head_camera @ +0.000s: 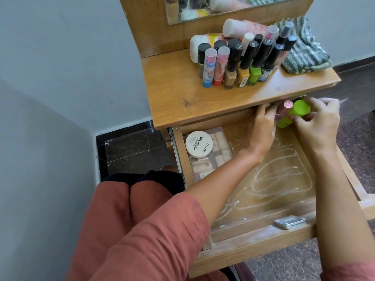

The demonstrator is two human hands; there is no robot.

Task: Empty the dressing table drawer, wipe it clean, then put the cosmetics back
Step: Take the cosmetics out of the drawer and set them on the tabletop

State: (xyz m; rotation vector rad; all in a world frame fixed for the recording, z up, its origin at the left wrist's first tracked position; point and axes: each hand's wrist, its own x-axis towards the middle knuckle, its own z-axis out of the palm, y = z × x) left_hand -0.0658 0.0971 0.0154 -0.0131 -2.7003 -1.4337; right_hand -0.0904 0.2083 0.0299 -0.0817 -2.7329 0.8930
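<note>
Most bottles [243, 63] stand on the desk [182, 98]. Left hand [261, 128] grips a pink tube [285, 106], right hand [320, 122] a green bottle [294, 114]. The drawer [253, 250] is dusty, not yet wiped.

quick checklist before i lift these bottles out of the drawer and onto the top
1. Grip on the green bottle: right hand has its fingers curled round it. Ok.
2. Grip on the pink-capped tube: left hand is on it, but the hold is partly hidden under the table edge. Cannot tell.
3. Landing room on the tabletop: there is bare wood in front of the standing bottles. Ok.
4. Drawer emptied: the round tin and the clear box under it are still inside. Not ok.
5. Drawer floor clean: white streaks cover it. Not ok.
6. Striped cloth to hand: it lies on the tabletop. Ok.
</note>
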